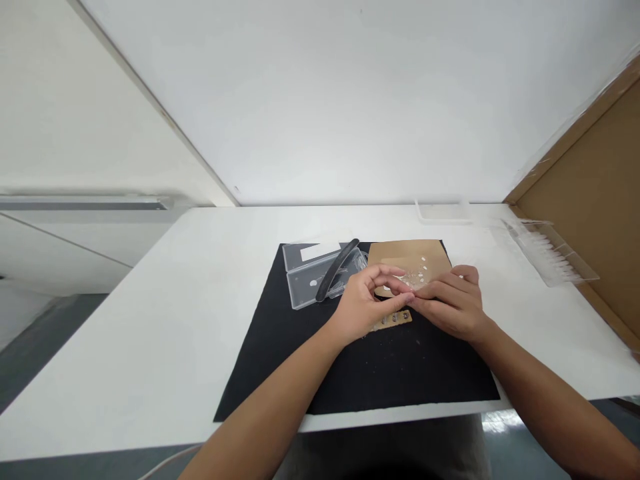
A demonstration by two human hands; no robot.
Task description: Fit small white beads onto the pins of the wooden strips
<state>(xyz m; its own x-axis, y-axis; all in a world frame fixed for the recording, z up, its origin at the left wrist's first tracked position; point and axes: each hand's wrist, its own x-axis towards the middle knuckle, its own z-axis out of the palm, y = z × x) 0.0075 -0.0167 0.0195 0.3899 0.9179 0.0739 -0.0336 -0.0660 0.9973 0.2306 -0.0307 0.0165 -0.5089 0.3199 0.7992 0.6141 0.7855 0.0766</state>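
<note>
My left hand and my right hand meet at the fingertips above the black mat. Each is closed in a pinch; whatever small thing sits between the fingers is too tiny to make out. Under the left fingers lies a tan strip bearing a row of small dark round pieces, partly covered by the hand. Just beyond the fingertips, a brown sheet holds several small white and clear bits. Left of my left hand, a dark curved nail file rests across an open clear plastic case.
A white label lies on the case lid. At the back of the white table stands a shallow clear tray. To the right is a clear box with rows of pale pieces, near a brown board.
</note>
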